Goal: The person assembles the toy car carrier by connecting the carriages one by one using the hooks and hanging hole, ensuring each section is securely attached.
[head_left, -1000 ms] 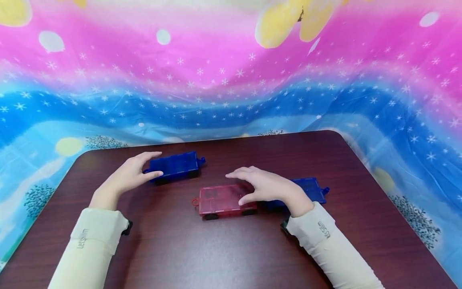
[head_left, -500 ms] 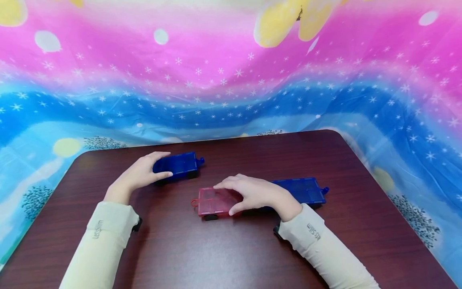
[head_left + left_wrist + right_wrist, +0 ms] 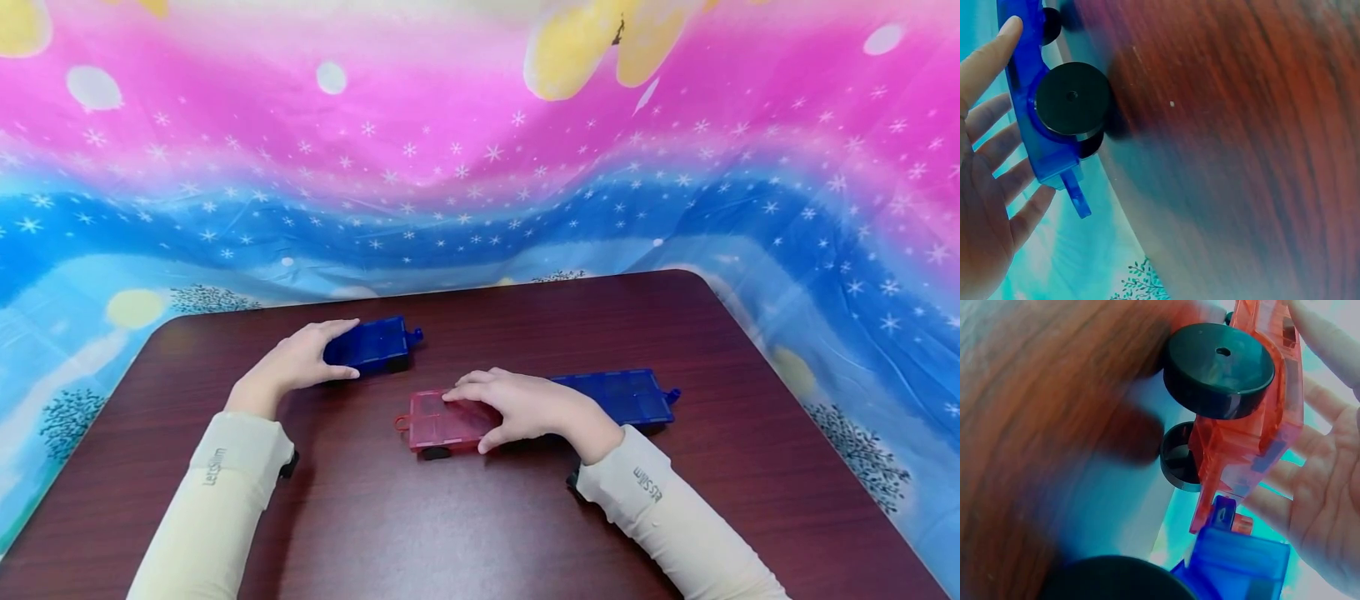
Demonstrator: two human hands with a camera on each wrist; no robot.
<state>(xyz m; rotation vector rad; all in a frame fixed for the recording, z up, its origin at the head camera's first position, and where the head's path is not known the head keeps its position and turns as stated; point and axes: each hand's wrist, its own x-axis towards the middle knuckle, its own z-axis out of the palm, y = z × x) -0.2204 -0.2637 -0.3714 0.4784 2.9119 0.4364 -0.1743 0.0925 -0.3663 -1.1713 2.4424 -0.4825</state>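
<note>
Toward the back left, my left hand (image 3: 291, 363) grips the rear end of a flat blue toy car (image 3: 381, 343), thumb on the near side and fingers on the far side. A small hook (image 3: 415, 337) sticks out from its right end. My right hand (image 3: 536, 404) holds a see-through red toy car (image 3: 431, 423) the same way, covering its right half. The red loop (image 3: 402, 423) points left. Behind that hand stands a second blue toy car (image 3: 622, 396). In the right wrist view, the red car's coupling (image 3: 1207, 509) meets the blue car's coupling (image 3: 1222, 512).
The cars stand on black wheels (image 3: 1074, 100) on a dark brown wooden table (image 3: 420, 517). A patterned pink and blue cloth (image 3: 450, 192) hangs beyond its back and side edges. A short gap of tabletop separates the left blue car from the red one.
My left hand has moved right, over the end of the left blue car. My right hand has slid left along the red car, uncovering more of the blue car behind it. The cars stay about in place.
</note>
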